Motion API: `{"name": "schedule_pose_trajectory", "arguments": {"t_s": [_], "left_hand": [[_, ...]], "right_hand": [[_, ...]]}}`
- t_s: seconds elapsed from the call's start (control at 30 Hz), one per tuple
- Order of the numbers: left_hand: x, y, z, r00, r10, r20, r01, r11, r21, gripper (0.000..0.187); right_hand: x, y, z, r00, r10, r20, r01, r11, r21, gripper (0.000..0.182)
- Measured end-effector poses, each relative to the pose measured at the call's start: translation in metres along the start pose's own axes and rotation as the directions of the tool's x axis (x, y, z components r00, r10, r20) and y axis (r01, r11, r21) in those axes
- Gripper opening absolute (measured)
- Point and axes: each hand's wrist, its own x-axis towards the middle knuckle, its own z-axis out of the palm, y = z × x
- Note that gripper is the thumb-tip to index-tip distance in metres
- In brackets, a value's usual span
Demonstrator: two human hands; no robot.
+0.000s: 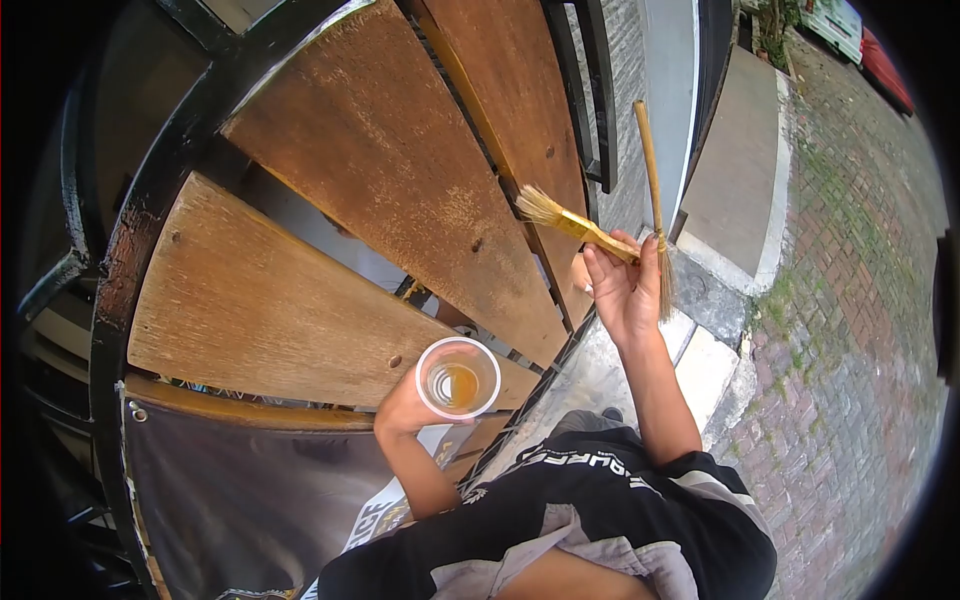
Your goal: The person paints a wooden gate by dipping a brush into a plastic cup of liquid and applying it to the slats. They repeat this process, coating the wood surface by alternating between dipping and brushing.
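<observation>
In the head view, the person's left hand (402, 402) is wrapped around a clear cup (487, 372) with some amber liquid in it, held before the lighter wooden board (270, 290). The right hand (628, 292) pinches a flat paintbrush (578, 225) by its handle, pale bristles toward the darker boards (390, 170). A broom (649, 155) shows behind that hand; contact between them cannot be told.

Red vehicle (886, 76), weedy brick paving (850, 400)
</observation>
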Motion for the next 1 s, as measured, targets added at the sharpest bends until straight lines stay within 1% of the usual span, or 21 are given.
{"name": "schedule_pose_trajectory", "arguments": {"t_s": [0.07, 0.13, 0.2, 0.23, 0.33, 0.4, 0.47, 0.5, 0.53, 0.6, 0.63, 0.67, 0.73, 0.8, 0.97, 1.0], "left_hand": [[0.0, 0.002, 0.001, 1.0, 0.01, 0.004, -0.01, 1.0, 0.026, 0.091], [0.001, 0.003, 0.001, 1.0, 0.019, 0.007, -0.019, 0.999, 0.05, 0.091], [0.0, 0.002, 0.001, 1.0, 0.006, -0.008, -0.005, 0.998, 0.062, 0.095], [0.0, 0.001, 0.001, 1.0, 0.006, -0.007, -0.005, 0.998, 0.065, 0.095], [0.0, 0.001, 0.002, 1.0, 0.014, -0.019, -0.013, 0.998, 0.056, 0.096], [-0.001, 0.004, 0.002, 1.0, 0.016, -0.01, -0.016, 0.999, 0.046, 0.091], [-0.001, 0.004, 0.001, 1.0, 0.027, -0.003, -0.026, 0.998, 0.048, 0.09], [-0.002, 0.004, 0.001, 0.999, 0.036, 0.003, -0.036, 0.998, 0.048, 0.09], [-0.002, 0.003, 0.0, 0.999, 0.034, 0.001, -0.034, 0.998, 0.044, 0.09], [-0.002, 0.001, 0.0, 1.0, 0.013, 0.002, -0.013, 0.999, 0.033, 0.09], [-0.002, 0.001, 0.0, 1.0, 0.009, 0.002, -0.009, 1.0, 0.029, 0.09], [-0.001, 0.0, 0.0, 1.0, 0.001, 0.008, -0.001, 1.0, 0.022, 0.09], [0.0, 0.002, 0.0, 1.0, -0.01, 0.022, 0.01, 1.0, 0.011, 0.089], [0.0, 0.005, -0.001, 0.999, 0.016, 0.036, -0.017, 1.0, 0.022, 0.089], [0.0, 0.003, -0.002, 0.999, 0.015, 0.049, -0.016, 1.0, 0.02, 0.088], [0.0, 0.002, -0.002, 0.998, 0.021, 0.051, -0.023, 0.999, 0.026, 0.088]], "right_hand": [[0.0, 0.002, 0.014, 0.991, 0.133, -0.017, -0.128, 0.976, 0.176, 0.029], [0.005, 0.01, 0.022, 0.989, 0.145, -0.013, -0.141, 0.979, 0.144, 0.026], [0.01, 0.021, 0.029, 0.977, 0.21, 0.04, -0.214, 0.963, 0.164, 0.025], [0.013, 0.026, 0.033, 0.966, 0.249, 0.063, -0.257, 0.943, 0.213, 0.023], [0.022, 0.043, 0.039, 0.956, 0.274, 0.108, -0.291, 0.931, 0.219, 0.023], [0.024, 0.053, 0.045, 0.955, 0.284, 0.087, -0.297, 0.928, 0.224, 0.024], [0.029, 0.064, 0.043, 0.955, 0.297, 0.023, -0.297, 0.945, 0.138, 0.025], [0.03, 0.066, 0.045, 0.968, 0.25, 0.017, -0.251, 0.962, 0.11, 0.027], [0.032, 0.065, 0.044, 0.967, 0.254, 0.016, -0.254, 0.961, 0.108, 0.027], [0.033, 0.059, 0.042, 0.996, 0.068, 0.049, -0.064, 0.994, -0.086, 0.028], [0.034, 0.058, 0.04, 0.997, 0.043, 0.062, -0.036, 0.993, -0.109, 0.029], [0.036, 0.058, 0.039, 0.998, 0.045, 0.055, -0.038, 0.993, -0.111, 0.029], [0.036, 0.056, 0.037, 0.996, 0.026, 0.089, -0.01, 0.984, -0.176, 0.024], [0.038, 0.059, 0.034, 0.996, 0.026, 0.09, -0.01, 0.985, -0.175, 0.025], [0.037, 0.063, 0.028, 0.995, 0.014, 0.099, 0.002, 0.986, -0.166, 0.027], [0.037, 0.062, 0.027, 0.996, -0.002, 0.093, 0.02, 0.98, -0.198, 0.028]]}}
